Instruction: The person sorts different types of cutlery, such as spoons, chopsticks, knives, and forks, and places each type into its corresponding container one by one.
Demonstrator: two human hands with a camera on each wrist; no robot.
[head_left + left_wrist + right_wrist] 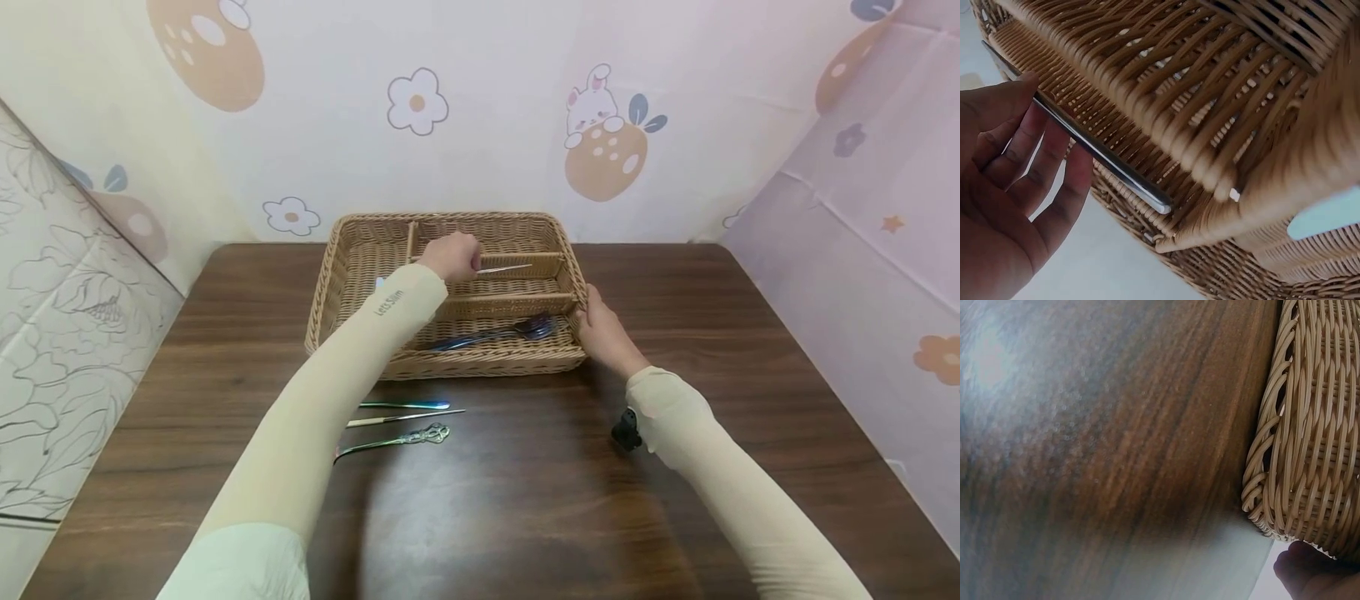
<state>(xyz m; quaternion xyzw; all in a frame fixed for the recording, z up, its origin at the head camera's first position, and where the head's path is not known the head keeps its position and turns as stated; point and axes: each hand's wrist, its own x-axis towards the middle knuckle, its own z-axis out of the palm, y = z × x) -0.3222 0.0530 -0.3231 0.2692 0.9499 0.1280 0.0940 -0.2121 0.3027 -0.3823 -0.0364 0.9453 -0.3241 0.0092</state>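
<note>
My left hand (451, 255) reaches over the divided wicker basket (324, 312) and pinches a slim silver table knife (1107, 156) between thumb and fingertips. In the left wrist view the knife slants along the middle compartment, its blunt end near a divider. In the head view its thin end points right. My right hand (604, 332) grips the right end of the basket; in the right wrist view only dark fingers (1310, 572) show against the woven wall. In the front compartment lie a dark, blue-sheened fork and spoon (528, 327), partly overlapping.
On the brown table (510, 500) before the basket lie a green-blue iridescent handle (408, 406), a cream-and-silver utensil (405, 417) and an ornate-handled piece (423, 434), their left ends partly behind my left sleeve. A pale mint object (1329, 212) sits in the left compartment. A patterned wall covering stands behind.
</note>
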